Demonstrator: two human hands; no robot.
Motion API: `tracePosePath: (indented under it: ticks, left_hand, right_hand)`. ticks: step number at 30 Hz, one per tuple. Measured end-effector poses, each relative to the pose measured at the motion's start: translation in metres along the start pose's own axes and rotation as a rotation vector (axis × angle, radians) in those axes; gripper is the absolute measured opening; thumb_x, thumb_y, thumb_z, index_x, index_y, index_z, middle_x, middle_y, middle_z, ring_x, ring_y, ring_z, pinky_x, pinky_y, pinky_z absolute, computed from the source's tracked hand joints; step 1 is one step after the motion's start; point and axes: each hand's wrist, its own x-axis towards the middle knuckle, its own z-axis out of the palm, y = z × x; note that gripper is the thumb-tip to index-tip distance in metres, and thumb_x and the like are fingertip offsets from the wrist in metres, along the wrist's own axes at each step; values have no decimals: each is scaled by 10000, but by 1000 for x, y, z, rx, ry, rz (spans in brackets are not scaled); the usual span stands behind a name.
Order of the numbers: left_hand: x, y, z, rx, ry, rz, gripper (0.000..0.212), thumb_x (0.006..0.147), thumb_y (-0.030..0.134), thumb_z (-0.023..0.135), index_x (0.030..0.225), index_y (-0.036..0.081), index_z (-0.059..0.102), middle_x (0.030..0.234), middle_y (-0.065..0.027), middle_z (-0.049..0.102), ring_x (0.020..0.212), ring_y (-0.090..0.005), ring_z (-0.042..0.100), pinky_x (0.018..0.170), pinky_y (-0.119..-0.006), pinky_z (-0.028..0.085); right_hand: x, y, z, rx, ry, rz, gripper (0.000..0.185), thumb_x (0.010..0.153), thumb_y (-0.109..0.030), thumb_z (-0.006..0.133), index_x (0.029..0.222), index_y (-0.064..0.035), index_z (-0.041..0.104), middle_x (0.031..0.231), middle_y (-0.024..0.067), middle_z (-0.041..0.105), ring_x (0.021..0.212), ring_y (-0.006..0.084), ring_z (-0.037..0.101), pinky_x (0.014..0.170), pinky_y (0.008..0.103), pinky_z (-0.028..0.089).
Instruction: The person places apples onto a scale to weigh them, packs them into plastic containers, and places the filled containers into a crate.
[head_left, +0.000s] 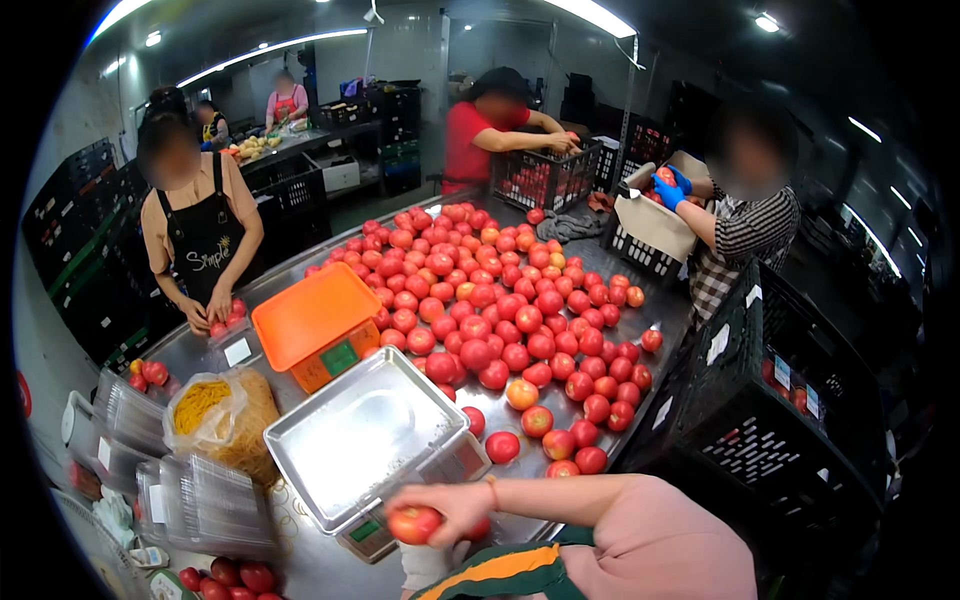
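My bare right hand grips a red tomato just in front of a digital scale. That scale carries a shiny metal tray, with nothing on it, and its small green display faces me. Below the right hand, at the bottom edge, shows my left hand in a white knitted glove. It is mostly hidden by the right hand and my apron, so its grip cannot be made out. Another tomato is partly visible under my right wrist. Many loose tomatoes cover the steel table beyond.
An orange scale stands beyond mine. Left are a bag of yellow rubber bands and stacked clear plastic clamshells. Black crates stand right. Across the table, one person handles packed tomatoes; two others reach into crates.
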Motion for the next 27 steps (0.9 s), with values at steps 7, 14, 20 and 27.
tracePosePath:
  ticks: [7,14,20,27]
  left_hand:
    - [12,-13,-15,-393,354,-85,266,765,119,585,1028,89,612,1019,-109,617,1012,-314,562,930,-444,399]
    - [14,-18,-33,-488,271,-132,236,799,74,584,1032,55,611,1024,-136,621,1008,-316,571,936,-420,421]
    - [-24,-4,-32,-680,690,-688,341,803,48,582,1138,-3,540,1120,-173,550,1026,-287,551,921,-359,427]
    - [-11,-19,-35,-1393,688,-802,410,946,200,431,1272,-49,434,1269,-146,477,1158,-225,471,1008,-337,348]
  right_hand:
    - [-84,4,54,-146,16,407,463,757,-349,683,1084,-59,528,973,166,582,882,355,586,728,403,481]
    - [-89,9,73,-595,248,318,429,755,-239,683,1131,-100,532,1026,125,494,862,308,582,719,399,482]
    - [-87,6,80,-672,233,371,466,750,-232,700,1168,-105,538,1040,107,505,917,291,577,724,379,489]
    - [-97,27,58,-600,480,246,327,806,-208,635,1091,-67,559,1006,134,535,849,273,587,687,376,485]
